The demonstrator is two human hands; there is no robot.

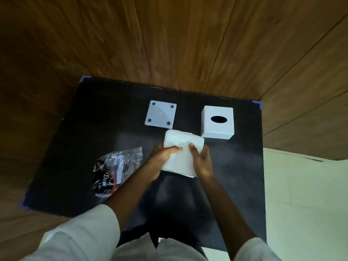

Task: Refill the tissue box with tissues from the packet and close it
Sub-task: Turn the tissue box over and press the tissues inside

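A white stack of tissues [181, 147] is held over the middle of the black table [94, 129]. My left hand [162, 157] grips its left side, thumb on top. My right hand [202, 161] grips its right side. The white tissue box [218, 122] stands at the back right, its oval slot facing up. Its separate white bottom plate [161, 114], with round pads at the corners, lies flat to the left of the box. The clear plastic packet [114, 168] with black and red print lies crumpled at the left of my left arm.
Wood-panelled walls [169, 34] close in behind and on both sides of the table. A pale floor [305, 204] shows past the table's right edge. Blue tape [259, 104] marks the table's corners.
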